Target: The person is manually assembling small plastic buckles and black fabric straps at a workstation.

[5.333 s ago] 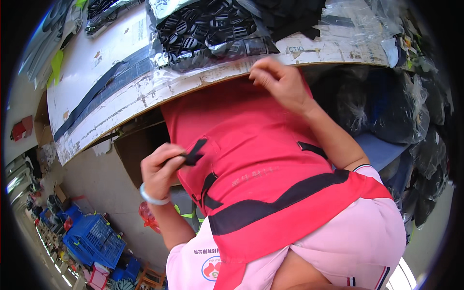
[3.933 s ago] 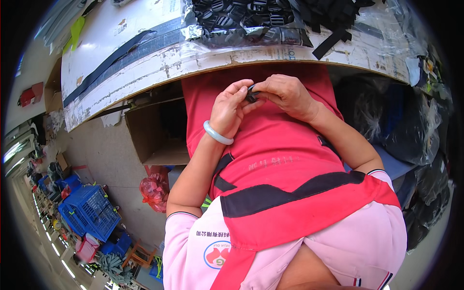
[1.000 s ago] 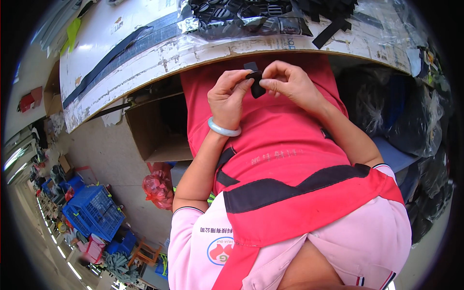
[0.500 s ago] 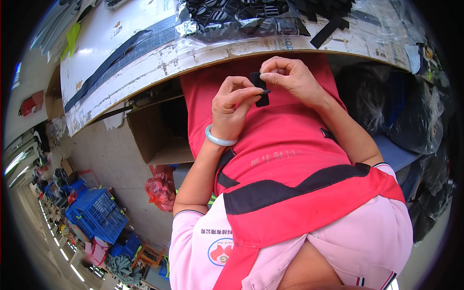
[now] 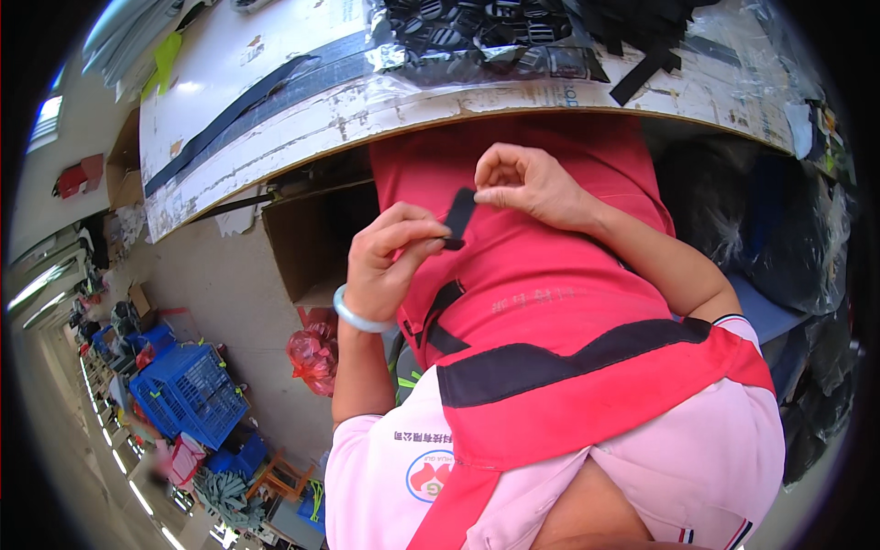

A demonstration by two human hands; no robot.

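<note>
A short black webbing strip (image 5: pixel 461 213) is held over my lap, slanting up to the right. My left hand (image 5: pixel 390 252) pinches its lower end between thumb and fingers, where a small dark piece shows; whether it is a buckle I cannot make out. At the strip's upper end my right hand (image 5: pixel 536 188) has thumb and forefinger pressed together at the corner. On the table above lie a clear bag of black plastic buckles (image 5: pixel 449 37) and a pile of black webbing strips (image 5: pixel 646 73).
The worn white table (image 5: pixel 339 115) has its edge just beyond my hands. A long dark strip (image 5: pixel 229 115) lies on it. Below stand a cardboard box (image 5: pixel 293 252) and a red plastic bag (image 5: pixel 313 353). Blue crates (image 5: pixel 188 394) are at left, dark bagged goods (image 5: pixel 793 229) at right.
Both hands have come down nearer my body, the left one also moving left. The webbing strip now tilts and shows more of its length between the hands.
</note>
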